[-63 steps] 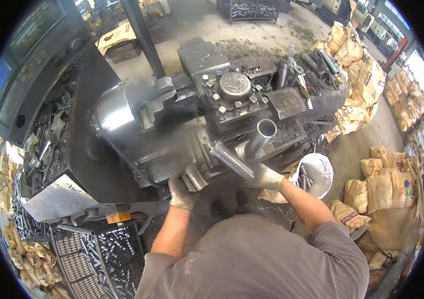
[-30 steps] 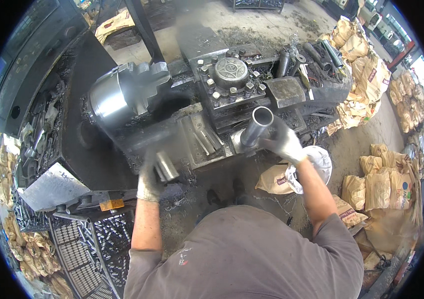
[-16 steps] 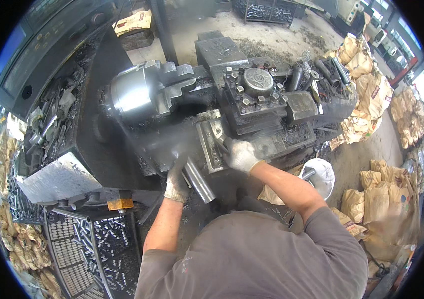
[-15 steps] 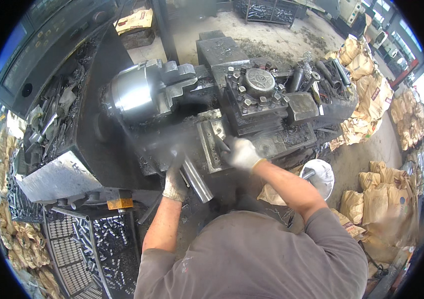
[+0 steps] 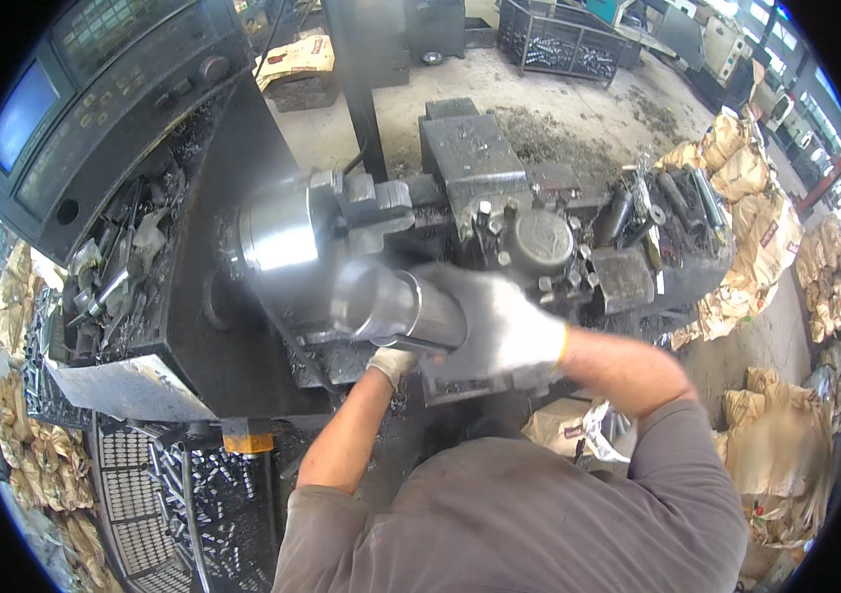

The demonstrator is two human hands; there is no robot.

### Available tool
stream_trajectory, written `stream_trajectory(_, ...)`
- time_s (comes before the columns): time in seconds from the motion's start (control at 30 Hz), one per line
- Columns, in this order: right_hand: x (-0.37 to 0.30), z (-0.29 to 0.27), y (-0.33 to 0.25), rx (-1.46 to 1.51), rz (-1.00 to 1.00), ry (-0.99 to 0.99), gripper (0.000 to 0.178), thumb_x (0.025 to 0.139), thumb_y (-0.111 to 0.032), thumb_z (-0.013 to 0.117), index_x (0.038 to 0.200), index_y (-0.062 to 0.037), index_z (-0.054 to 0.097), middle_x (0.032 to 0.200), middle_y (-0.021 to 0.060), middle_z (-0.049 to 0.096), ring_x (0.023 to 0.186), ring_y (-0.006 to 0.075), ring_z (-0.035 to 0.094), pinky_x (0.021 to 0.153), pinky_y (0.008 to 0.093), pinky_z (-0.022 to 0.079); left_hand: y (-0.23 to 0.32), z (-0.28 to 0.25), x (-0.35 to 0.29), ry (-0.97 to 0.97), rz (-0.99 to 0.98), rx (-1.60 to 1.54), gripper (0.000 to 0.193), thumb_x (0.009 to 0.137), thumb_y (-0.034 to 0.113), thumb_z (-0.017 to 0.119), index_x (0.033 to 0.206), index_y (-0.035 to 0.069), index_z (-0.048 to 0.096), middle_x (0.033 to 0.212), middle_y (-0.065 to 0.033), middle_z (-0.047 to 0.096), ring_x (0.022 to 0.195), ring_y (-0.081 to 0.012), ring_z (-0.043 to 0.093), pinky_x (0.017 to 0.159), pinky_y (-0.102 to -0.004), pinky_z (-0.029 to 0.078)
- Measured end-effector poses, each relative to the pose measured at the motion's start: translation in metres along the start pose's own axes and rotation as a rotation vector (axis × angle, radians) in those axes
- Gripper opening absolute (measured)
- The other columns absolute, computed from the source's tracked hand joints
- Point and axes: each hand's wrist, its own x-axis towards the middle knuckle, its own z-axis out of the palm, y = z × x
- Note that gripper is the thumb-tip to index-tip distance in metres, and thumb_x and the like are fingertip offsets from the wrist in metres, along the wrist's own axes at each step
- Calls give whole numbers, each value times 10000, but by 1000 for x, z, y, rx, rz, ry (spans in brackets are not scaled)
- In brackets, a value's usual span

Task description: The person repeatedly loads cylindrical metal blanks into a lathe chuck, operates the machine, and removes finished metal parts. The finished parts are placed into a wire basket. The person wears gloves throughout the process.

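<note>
Tube [image 5: 403,308] blurred, L hand [image 5: 395,364] mostly hidden by it, R hand [image 5: 504,328] smeared, can't tell either grip

Bright; glare on chuck [image 5: 279,235]; right glove [image 5: 521,331] blurred; edges bowed, corners black.

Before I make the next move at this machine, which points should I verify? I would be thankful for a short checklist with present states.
1. Both hands gloved: ok; right hand and left hand wear pale gloves.
2. Right grip on metal cylinder: cannot tell; the hand is blurred.
3. Left grip: cannot tell; fingers hidden behind the cylinder.
4. Sleeves away from chuck: ok; they are short.
5. Floor behind machine clean: not ok; dark shavings lie there.
</note>
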Motion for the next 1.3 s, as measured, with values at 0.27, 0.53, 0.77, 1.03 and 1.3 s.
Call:
stream_trajectory(0.27,145,-109,146,-1389,40,-404,666,696,-218,917,1293,-54,673,1097,190,780,922,306,797,765,438,639,142,-8,-106,484,52,-28,201,1026,135,659,1146,-13,723,954,-24,719,871,-101,643,832,-269,529)
stream_trajectory(0.53,161,-69,186,-679,340,-643,692,640,-329,884,1239,-39,692,1043,224,786,951,399,775,813,487,614,6,-93,-280,1117,-209,-439,336,1021,390,700,1162,87,667,995,-64,706,861,-232,695,740,-405,605)
stream_trajectory(0.77,186,-87,185,-775,314,-839,543,660,-501,885,971,-58,829,969,185,812,859,305,783,787,435,611,64,-129,-304,1363,-34,-747,389,1061,571,552,897,220,580,865,3,634,849,-225,620,835,-439,513)
stream_trajectory(1.03,181,-57,182,-399,231,-502,759,703,-279,882,1399,-75,659,1075,171,808,966,320,779,833,434,616,55,-159,-323,1235,-11,-553,383,1091,419,559,1193,82,709,1072,-61,712,970,-226,686,793,-324,549)
stream_trajectory(1.3,86,-94,107,-300,172,180,500,918,-248,778,1353,-22,681,1040,169,806,899,226,781,817,371,625,92,-120,-318,1493,-187,515,523,1099,362,603,1386,-75,609,1307,-200,699,1168,-294,664,1031,-443,517)
